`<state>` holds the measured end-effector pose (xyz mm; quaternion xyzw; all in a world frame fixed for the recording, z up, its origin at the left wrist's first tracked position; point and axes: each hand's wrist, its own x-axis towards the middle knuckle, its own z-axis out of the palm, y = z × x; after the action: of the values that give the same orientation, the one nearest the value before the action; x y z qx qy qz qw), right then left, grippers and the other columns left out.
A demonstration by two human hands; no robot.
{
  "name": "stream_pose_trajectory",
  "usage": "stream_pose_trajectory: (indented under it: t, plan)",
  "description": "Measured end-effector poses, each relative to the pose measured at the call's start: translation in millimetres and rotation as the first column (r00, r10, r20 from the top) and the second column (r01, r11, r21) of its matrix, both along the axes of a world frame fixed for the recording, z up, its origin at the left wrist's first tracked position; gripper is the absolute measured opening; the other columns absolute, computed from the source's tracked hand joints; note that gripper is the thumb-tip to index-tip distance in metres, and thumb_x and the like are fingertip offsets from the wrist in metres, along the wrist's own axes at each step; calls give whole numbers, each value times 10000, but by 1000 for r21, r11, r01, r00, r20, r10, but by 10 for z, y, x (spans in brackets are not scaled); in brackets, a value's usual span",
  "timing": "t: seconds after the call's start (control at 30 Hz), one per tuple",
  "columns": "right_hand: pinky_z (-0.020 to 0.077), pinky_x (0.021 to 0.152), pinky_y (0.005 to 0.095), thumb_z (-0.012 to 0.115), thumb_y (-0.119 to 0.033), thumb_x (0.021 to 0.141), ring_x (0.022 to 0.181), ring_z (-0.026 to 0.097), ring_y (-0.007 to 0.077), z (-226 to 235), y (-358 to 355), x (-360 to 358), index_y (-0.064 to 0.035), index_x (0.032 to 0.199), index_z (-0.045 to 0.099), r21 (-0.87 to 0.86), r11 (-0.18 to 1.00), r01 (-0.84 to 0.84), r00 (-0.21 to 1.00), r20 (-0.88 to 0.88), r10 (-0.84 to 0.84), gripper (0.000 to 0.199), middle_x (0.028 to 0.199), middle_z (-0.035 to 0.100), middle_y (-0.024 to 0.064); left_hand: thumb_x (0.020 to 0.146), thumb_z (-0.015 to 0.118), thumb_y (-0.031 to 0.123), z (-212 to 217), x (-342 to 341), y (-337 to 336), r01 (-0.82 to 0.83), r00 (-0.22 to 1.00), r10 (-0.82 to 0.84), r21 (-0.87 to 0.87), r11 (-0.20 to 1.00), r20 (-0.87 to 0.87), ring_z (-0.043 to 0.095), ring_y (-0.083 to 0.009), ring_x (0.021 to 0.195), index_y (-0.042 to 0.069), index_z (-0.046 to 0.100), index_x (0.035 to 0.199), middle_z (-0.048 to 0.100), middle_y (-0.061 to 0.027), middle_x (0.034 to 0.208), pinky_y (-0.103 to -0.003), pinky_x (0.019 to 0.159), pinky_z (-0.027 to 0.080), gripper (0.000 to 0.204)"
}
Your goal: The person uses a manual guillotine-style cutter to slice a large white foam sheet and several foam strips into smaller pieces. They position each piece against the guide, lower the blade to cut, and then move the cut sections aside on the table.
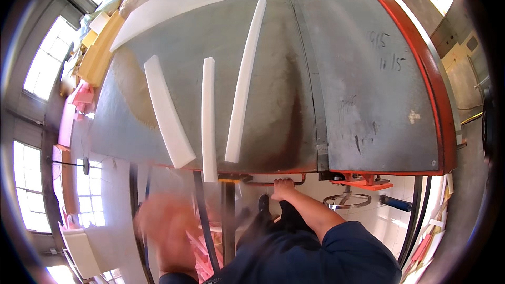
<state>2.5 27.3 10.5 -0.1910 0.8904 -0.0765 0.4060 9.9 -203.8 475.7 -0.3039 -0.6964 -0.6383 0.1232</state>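
Note:
My right hand (283, 188) is closed around a red bar handle (256, 183) below the front edge of the grey metal table (279, 89). In front of the table, at its left, my left hand (165, 215) is smeared by motion, so its fingers cannot be made out. Three white foam strips lie on the tabletop: a wide left strip (168, 113), a short middle strip (208, 121) and a long, narrow right strip (246, 81). The middle strip's near end reaches past the front edge. Farther back lies a large curved white foam piece (194, 2).
Right of a seam stands another grey metal panel (373, 84) with a red rim (428, 68). A handwheel (347, 200) sits below it. Yellow foam (101, 47) and pink foam (81, 100) are piled along the left. Dark upright posts (228, 221) stand near my legs.

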Motion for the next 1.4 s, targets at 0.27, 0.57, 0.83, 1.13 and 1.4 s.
stream_pose_trajectory:
  t: [0.27, 0.57, 0.83, 1.13, 1.4]
  plan:
    - [456, 1032, 457, 715, -410, 761, 1244, 591, 289, -113, 93, 38, -43, 1252, 594, 62, 998, 2, 997, -74, 3, 625, 1262, 649, 160, 746, 836, 280, -3399, -651, -1062, -451, 466, 874, -814, 365, 134, 603, -337, 1158, 23, 564, 1330, 638, -165, 1237, -459, 972, 497, 694]
    - [433, 1042, 487, 742, -472, 763, 1208, 596, 311, -272, 134, 197, -57, 1239, 603, 4, 1000, 13, 989, -145, -13, 647, 1246, 656, 141, 748, 791, 298, -4245, -865, -1363, -237, 377, 906, -925, 296, 193, 545, -386, 1270, 23, 375, 1444, 574, -215, 1350, -473, 1037, 469, 856]
    - [425, 1085, 478, 747, -335, 800, 1247, 546, 387, -136, 387, 432, -47, 1286, 576, -267, 926, 266, 916, -229, -329, 591, 1312, 608, 197, 766, 742, 306, -4401, -1761, -1000, -186, 456, 866, -930, 317, 204, 637, -384, 1152, 86, 438, 1462, 650, -187, 1276, -486, 951, 525, 790]
    - [571, 787, 380, 668, -121, 876, 863, 715, 285, 1107, 1896, 1607, -52, 1085, 697, -464, 458, 758, 321, -345, -882, 221, 982, 716, 138, 710, 840, 511, -4473, -1964, -203, -250, 343, 870, -859, 447, 353, 464, -356, 1375, 50, 263, 1562, 461, -178, 1507, -457, 1094, 429, 1128]
    - [542, 800, 380, 654, -158, 924, 752, 680, 209, 1253, 3862, 1212, -22, 1115, 691, -646, -205, 735, -508, -325, -798, 237, 902, 735, 117, 641, 875, 428, -4076, -1845, 437, -82, 336, 931, -980, 181, 144, 424, -357, 1375, 46, 146, 1591, 373, -153, 1538, -464, 1101, 425, 1257]
